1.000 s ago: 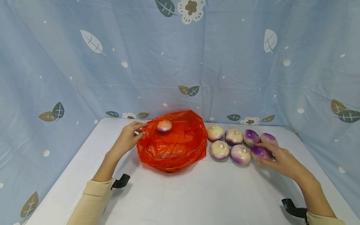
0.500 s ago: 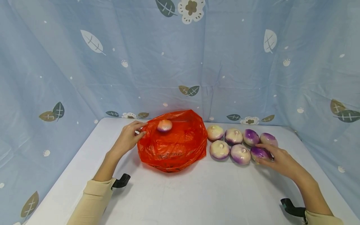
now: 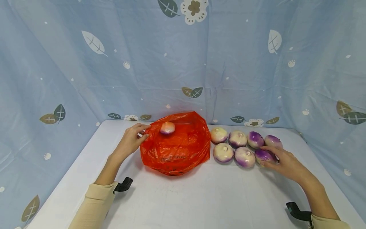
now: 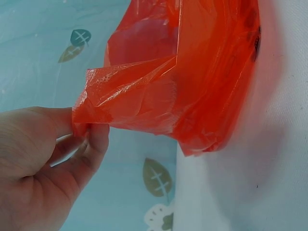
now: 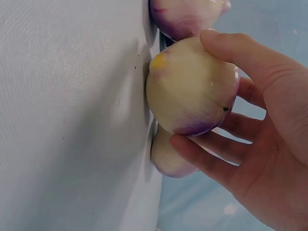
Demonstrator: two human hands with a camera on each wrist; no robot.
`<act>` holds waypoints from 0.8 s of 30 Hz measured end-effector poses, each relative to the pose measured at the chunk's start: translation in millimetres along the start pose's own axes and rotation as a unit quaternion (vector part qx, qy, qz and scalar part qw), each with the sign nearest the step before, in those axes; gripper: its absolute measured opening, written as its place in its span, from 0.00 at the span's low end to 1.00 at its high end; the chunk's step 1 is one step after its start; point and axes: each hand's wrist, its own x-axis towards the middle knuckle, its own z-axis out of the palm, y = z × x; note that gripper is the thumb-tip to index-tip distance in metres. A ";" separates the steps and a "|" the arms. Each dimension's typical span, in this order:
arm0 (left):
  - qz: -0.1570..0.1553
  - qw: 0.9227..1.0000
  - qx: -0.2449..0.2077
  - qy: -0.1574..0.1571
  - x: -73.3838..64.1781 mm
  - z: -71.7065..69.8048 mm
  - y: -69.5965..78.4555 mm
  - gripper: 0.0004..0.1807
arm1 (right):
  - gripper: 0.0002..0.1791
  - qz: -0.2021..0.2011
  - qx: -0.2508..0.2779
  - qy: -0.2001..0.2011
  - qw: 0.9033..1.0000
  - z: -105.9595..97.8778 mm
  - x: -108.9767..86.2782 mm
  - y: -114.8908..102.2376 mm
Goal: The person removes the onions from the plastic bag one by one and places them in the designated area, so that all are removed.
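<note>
A red plastic bag point(image 3: 177, 149) stands on the table with its mouth spread wide. My left hand point(image 3: 130, 140) pinches the left edge of its rim; the left wrist view shows the thin film point(image 4: 134, 96) drawn out between thumb and fingers. Inside the bag, near its left back wall, an onion point(image 3: 167, 128) is visible, tinted orange. My right hand point(image 3: 288, 162) holds a purple-and-white onion point(image 5: 192, 86), thumb on one side and fingers on the other. That onion sits at the front right of a group, at table level. Part of it is hidden by the hand.
Several more onions stand close together in two rows right of the bag, among them a front-row onion point(image 3: 223, 152) and a back-row onion point(image 3: 218, 135). A patterned blue curtain point(image 3: 240, 63) surrounds the white table point(image 3: 194, 200) at the back and sides.
</note>
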 end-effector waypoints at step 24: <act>-0.001 1.000 0.002 -0.002 0.4 0.7 -0.7 0.21 | 0.32 -0.016 0.002 0.018 1.000 -10.1 -4.1 8.9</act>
